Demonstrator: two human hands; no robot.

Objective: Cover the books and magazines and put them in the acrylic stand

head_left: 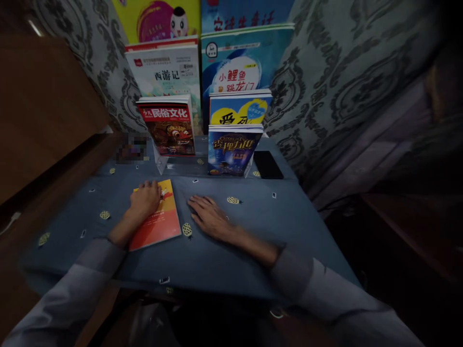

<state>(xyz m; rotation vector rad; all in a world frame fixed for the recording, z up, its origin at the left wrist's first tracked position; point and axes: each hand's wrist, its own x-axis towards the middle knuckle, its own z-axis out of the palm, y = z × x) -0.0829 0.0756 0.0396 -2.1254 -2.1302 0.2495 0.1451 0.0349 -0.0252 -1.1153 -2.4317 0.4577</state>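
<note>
Head: I see books [234, 152] racked, orange book [161, 226] unracked under left hand [146, 198], grip unclear; right hand [211, 218] lying empty

The orange book [161, 227] has a smooth paper cover. The red book [175, 137] and the blue book [231, 156] wear slick printed paper; the stand [161, 164] is clear, shiny plastic. The tablecloth [260, 246], curtain [347, 72] and 2 sleeves [74, 291] are matt cloth. The brown panel [43, 106] looks like wood.

Orange-red and yellow on the flat book [161, 230]; muted blue with yellow pineapples [233, 200] across the surface [224, 260]; grey, dark-scrolled, on the backdrop [347, 62].
</note>
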